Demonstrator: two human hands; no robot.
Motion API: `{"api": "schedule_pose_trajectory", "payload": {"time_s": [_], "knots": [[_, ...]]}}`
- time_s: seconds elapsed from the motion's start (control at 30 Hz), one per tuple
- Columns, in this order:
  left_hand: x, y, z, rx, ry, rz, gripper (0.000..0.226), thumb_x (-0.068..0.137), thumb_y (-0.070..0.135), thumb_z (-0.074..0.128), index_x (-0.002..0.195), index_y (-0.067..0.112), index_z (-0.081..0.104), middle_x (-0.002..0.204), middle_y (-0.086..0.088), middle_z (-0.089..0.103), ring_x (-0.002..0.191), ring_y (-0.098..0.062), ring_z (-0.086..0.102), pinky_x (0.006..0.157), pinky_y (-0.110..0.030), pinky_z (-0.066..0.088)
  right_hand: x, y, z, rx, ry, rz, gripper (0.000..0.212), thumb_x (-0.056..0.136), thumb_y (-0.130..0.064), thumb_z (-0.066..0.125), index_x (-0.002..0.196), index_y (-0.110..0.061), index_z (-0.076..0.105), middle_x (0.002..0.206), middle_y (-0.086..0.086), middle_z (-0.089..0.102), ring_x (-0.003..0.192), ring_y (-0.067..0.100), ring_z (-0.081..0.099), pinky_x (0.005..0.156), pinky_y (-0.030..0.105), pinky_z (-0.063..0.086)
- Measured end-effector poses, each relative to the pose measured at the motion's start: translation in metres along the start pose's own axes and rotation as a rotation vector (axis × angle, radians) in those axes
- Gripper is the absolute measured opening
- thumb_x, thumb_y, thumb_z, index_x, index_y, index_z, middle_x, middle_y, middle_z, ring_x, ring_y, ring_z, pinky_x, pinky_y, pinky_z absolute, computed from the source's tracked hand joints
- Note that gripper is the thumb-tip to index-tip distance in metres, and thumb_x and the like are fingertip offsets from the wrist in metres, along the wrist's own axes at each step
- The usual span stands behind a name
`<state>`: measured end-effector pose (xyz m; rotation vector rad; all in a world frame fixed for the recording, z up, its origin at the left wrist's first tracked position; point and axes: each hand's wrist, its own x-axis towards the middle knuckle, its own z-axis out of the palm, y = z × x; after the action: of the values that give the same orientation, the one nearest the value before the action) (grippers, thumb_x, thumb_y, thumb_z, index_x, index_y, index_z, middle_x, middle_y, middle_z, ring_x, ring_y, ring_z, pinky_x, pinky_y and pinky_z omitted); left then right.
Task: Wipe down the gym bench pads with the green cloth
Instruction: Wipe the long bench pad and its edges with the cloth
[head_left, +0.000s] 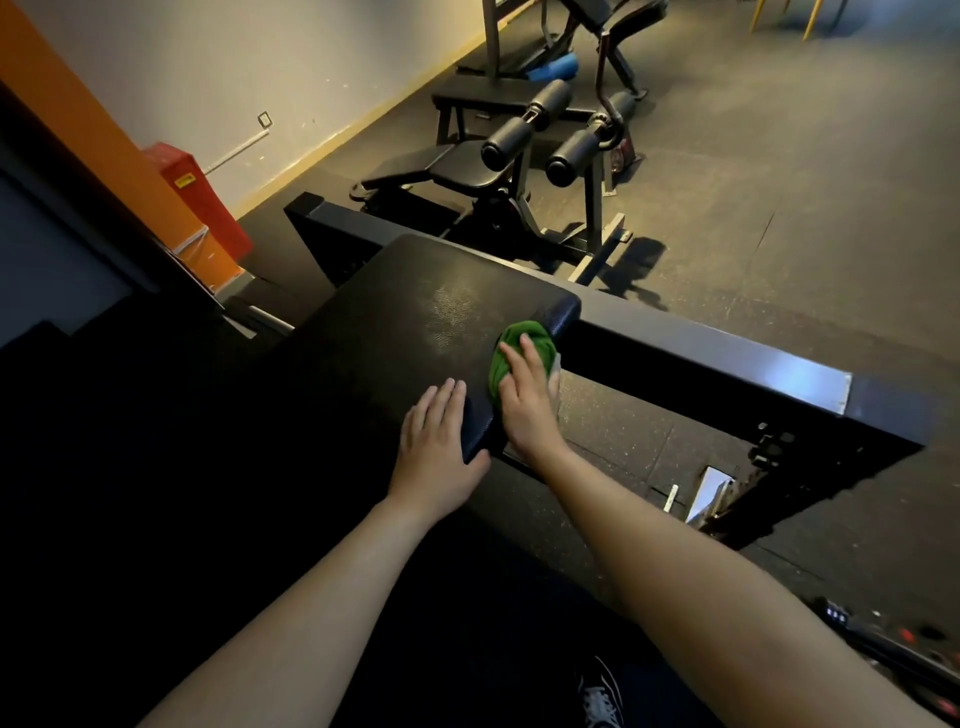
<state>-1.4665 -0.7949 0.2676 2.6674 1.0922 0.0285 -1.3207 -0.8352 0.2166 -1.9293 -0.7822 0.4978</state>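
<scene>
Seen from the head cam, looking down w/ both bare forearms reaching fwd. A wide black padded surface (405, 317), a gym bench pad, fills the centre; its near-left part is in deep shadow. The right hand (524, 400) presses a bunched green cloth (519, 345) against the pad's right edge, close to the far right corner; fingers lie flat over the cloth, and whether the thumb curls under it can't be told. The left hand (439, 452) rests just beside it, touching the same right edge, fingers straight and together on top, thumb wrapped over the side, so that grip is relaxed, holding nothing. A dark metal frame bar (727, 358) runs behind the pad from left to right. Beyond it on the dark rubber floor (779, 182) stands another bench w/ two black roller pads (540, 140). An orange panel (78, 130) and a red box (202, 197) sit at left by a pale wall. A shoe (600, 701) shows at bottom.
</scene>
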Motion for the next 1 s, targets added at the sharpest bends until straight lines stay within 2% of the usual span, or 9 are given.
{"api": "schedule_pose_trajectory", "payload": {"time_s": [0.07, 0.13, 0.2, 0.33, 0.5, 0.67, 0.77, 1.0], "knots": [[-0.019, -0.010, -0.003, 0.057, 0.007, -0.046, 0.092, 0.089, 0.055, 0.059, 0.159, 0.024, 0.010, 0.167, 0.002, 0.007, 0.151, -0.023, 0.004, 0.122, -0.049, 0.011, -0.028, -0.008, 0.017, -0.009, -0.006, -0.041, 0.055, 0.095, -0.041, 0.023, 0.145, -0.035, 0.044, 0.161, -0.011, 0.022, 0.150, 0.026, -0.016, 0.119, 0.049, -0.010], [-0.036, -0.020, -0.006, 0.110, -0.003, -0.098, 0.093, 0.087, 0.060, 0.059, 0.159, 0.026, 0.011, 0.166, 0.001, 0.006, 0.149, -0.025, 0.008, 0.119, -0.051, 0.014, -0.053, -0.015, 0.032, 0.003, -0.002, -0.107, 0.057, 0.095, -0.041, 0.021, 0.143, -0.030, 0.049, 0.159, -0.007, 0.030, 0.151, 0.027, -0.014, 0.115, 0.034, -0.025], [-0.053, -0.030, -0.009, 0.127, -0.003, -0.098, 0.094, 0.086, 0.063, 0.058, 0.159, 0.027, 0.012, 0.166, 0.001, 0.006, 0.147, -0.026, 0.011, 0.117, -0.051, 0.014, -0.074, -0.021, 0.042, 0.010, 0.000, -0.124, 0.051, 0.099, -0.034, 0.025, 0.142, -0.026, 0.052, 0.157, -0.004, 0.033, 0.151, 0.027, -0.016, 0.112, 0.028, -0.030], [-0.077, -0.041, -0.009, 0.148, -0.001, -0.060, 0.094, 0.086, 0.057, 0.060, 0.159, 0.026, 0.010, 0.166, 0.000, 0.007, 0.148, -0.026, 0.011, 0.119, -0.050, 0.013, -0.100, -0.031, 0.047, 0.057, -0.043, -0.090, 0.041, 0.105, -0.018, 0.037, 0.143, -0.026, 0.051, 0.159, -0.006, 0.031, 0.149, 0.026, -0.023, 0.115, 0.036, -0.023], [-0.109, -0.053, -0.010, 0.163, -0.004, -0.049, 0.092, 0.088, 0.053, 0.060, 0.159, 0.026, 0.008, 0.167, -0.001, 0.004, 0.150, -0.026, 0.007, 0.121, -0.052, 0.011, -0.138, -0.042, 0.061, 0.147, -0.068, -0.028, 0.041, 0.106, -0.020, 0.033, 0.143, -0.030, 0.048, 0.161, -0.009, 0.026, 0.149, 0.023, -0.021, 0.118, 0.042, -0.016], [-0.154, -0.080, -0.011, 0.170, 0.028, -0.038, 0.089, 0.089, 0.057, 0.056, 0.159, 0.026, 0.010, 0.167, 0.000, 0.008, 0.149, -0.025, 0.012, 0.119, -0.051, 0.015, -0.176, -0.056, 0.079, 0.159, -0.046, -0.013, 0.040, 0.106, -0.019, 0.036, 0.142, -0.029, 0.051, 0.159, -0.009, 0.029, 0.151, 0.024, -0.014, 0.118, 0.037, -0.011], [-0.176, -0.094, -0.011, 0.154, 0.045, -0.018, 0.087, 0.090, 0.056, 0.055, 0.159, 0.025, 0.012, 0.166, 0.001, 0.009, 0.148, -0.024, 0.014, 0.119, -0.048, 0.016, -0.203, -0.063, 0.090, 0.179, -0.042, -0.015, 0.039, 0.105, -0.016, 0.038, 0.138, -0.029, 0.055, 0.156, -0.011, 0.035, 0.152, 0.022, -0.009, 0.121, 0.041, -0.006], [-0.216, -0.109, -0.017, 0.027, 0.040, 0.028, 0.076, 0.096, 0.031, 0.057, 0.159, 0.018, 0.015, 0.167, -0.002, 0.011, 0.153, -0.020, 0.006, 0.125, -0.041, 0.011, -0.262, -0.086, 0.105, 0.051, -0.052, -0.010, 0.038, 0.105, -0.014, 0.040, 0.137, -0.023, 0.057, 0.151, -0.010, 0.042, 0.148, 0.019, 0.011, 0.123, 0.042, 0.009]]}}
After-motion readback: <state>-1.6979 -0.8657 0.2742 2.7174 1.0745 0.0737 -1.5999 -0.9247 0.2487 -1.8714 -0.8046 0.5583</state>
